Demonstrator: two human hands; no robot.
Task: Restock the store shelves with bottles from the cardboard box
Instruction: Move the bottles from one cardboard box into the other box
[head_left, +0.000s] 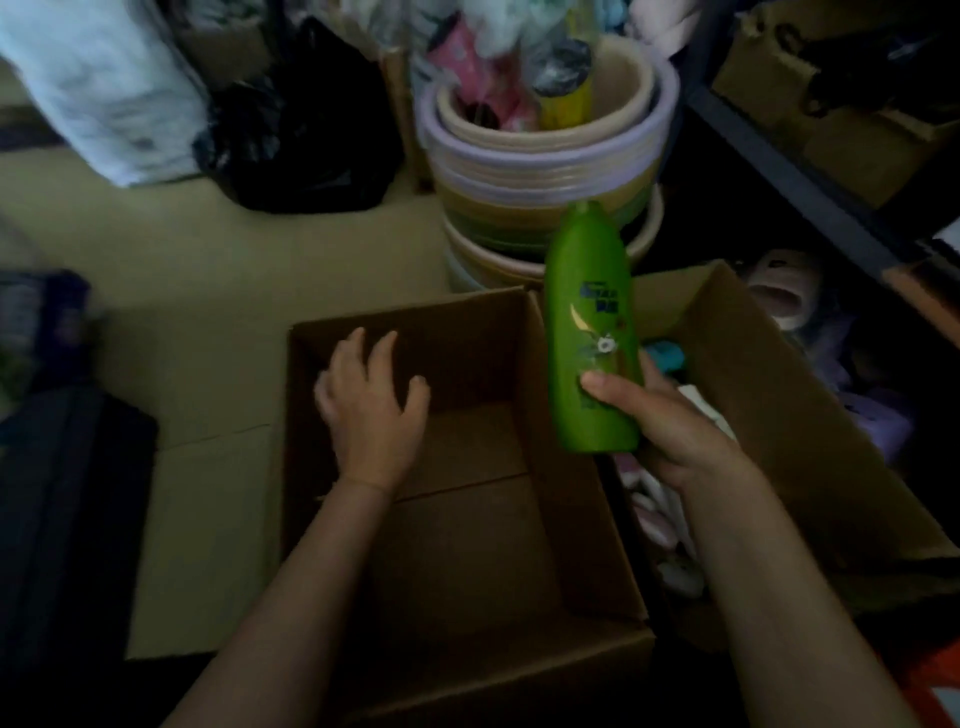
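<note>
Dim storeroom, viewed from above over two bare forearms. Right hand wrapped around the lower part of a green bottle, thumb across its front label, bottle upright with cap end pointing away, lifted clear above the gap between two cartons. Left hand relaxed, fingers spread and grasping nothing, hovering over the far inner wall of the box, whose visible floor looks bare. Likely the carry step of restocking: bottle already out of the box, not yet on a shelf. Next move probably a swing up and to the right toward the shelf, a dark metal frame running diagonally at upper right, calling for a firm hold and a lift over the carton flap. Second box close on the right, flaps open, pale and pink items inside, contents too blurred to name. Stack of basins just beyond the bottle, bright items standing in the top one, partly in the path forward. Black bag and white bundle farther off at upper left. Soft toys low beneath the shelf frame. Shelf space itself crowded with brown cartons, so open room for the bottle cannot be judged.
</note>
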